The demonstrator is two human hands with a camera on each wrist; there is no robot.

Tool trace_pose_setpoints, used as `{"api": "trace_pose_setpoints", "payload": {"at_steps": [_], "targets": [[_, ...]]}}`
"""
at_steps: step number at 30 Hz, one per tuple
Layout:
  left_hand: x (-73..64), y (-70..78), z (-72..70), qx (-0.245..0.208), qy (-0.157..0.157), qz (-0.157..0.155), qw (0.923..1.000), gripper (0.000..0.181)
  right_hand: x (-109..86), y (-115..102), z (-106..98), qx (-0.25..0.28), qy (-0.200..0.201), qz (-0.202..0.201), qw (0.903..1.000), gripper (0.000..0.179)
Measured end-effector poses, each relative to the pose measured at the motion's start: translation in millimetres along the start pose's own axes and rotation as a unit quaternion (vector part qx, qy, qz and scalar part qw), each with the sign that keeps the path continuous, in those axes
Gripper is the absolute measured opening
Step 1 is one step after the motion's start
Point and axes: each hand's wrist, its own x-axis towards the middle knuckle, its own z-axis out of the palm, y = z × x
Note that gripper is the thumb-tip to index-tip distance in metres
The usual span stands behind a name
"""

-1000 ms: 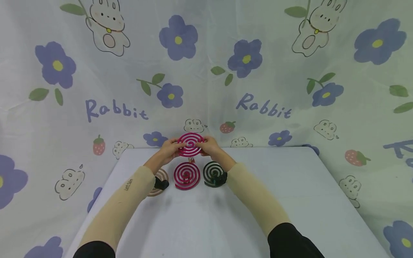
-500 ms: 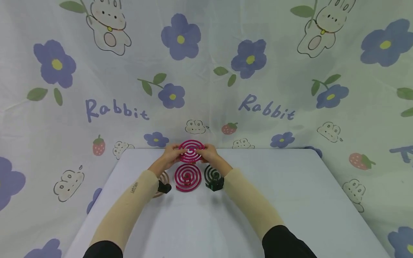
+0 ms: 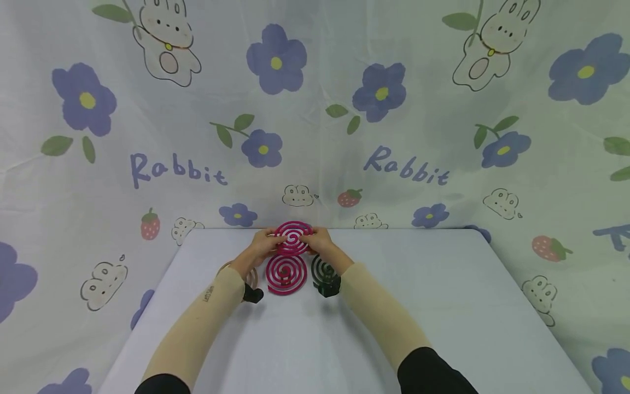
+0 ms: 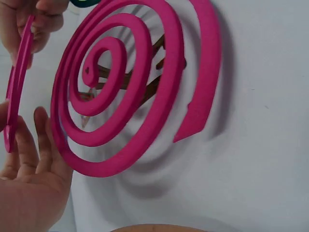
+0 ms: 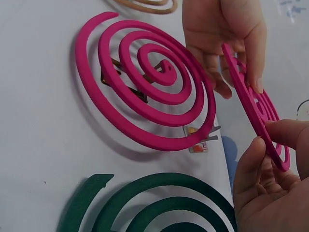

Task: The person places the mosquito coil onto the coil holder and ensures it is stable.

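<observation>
Both hands hold a pink mosquito coil (image 5: pixel 245 98) up at the table's far side. My left hand (image 3: pixel 264 246) pinches its left edge and my right hand (image 3: pixel 321 242) its right edge, thumbs on the near face. In the right wrist view the held coil shows nearly edge-on. In front of it, a second pink mosquito coil (image 4: pixel 175 63) sits raised above the table on a brown metal stand (image 5: pixel 129 91). A green mosquito coil (image 5: pixel 166 180) is to its right. To its left is a tan mosquito coil (image 3: pixel 254 278), partly hidden by my left forearm.
The white table (image 3: pixel 433 306) ends just behind the hands, against a printed fabric backdrop (image 3: pixel 315 126). A small metal piece with a coloured picture (image 5: pixel 198 145) lies near the back edge. Black wrist cameras (image 3: pixel 330 288) hang under the forearms, close over the side coils.
Both hands have lowered the held pink coil toward the table, so it now overlaps the top of the second pink coil in the head view. The coils on the table have stayed put.
</observation>
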Motion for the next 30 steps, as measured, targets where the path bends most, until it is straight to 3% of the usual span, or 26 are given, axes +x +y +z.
{"api": "trace_pose_setpoints", "payload": {"at_steps": [11, 21, 30], "targets": [[-4.8, -7.9, -1.1, -0.005, -0.005, -0.006, 1.0000, 0.050, -6.5, 6, 4, -0.015, 0.004, -0.008, 0.9999, 0.026], [-12.5, -6.2, -1.3, 0.004, -0.012, -0.001, 0.9999, 0.048, -8.9, 6, 2, -0.017, -0.021, -0.007, 0.9996, 0.027], [-4.6, -9.9, -2.3, -0.026, -0.001, -0.003, 0.9996, 0.050, 3.8, 6, 8, -0.062, 0.014, -0.025, 0.9977, 0.037]]}}
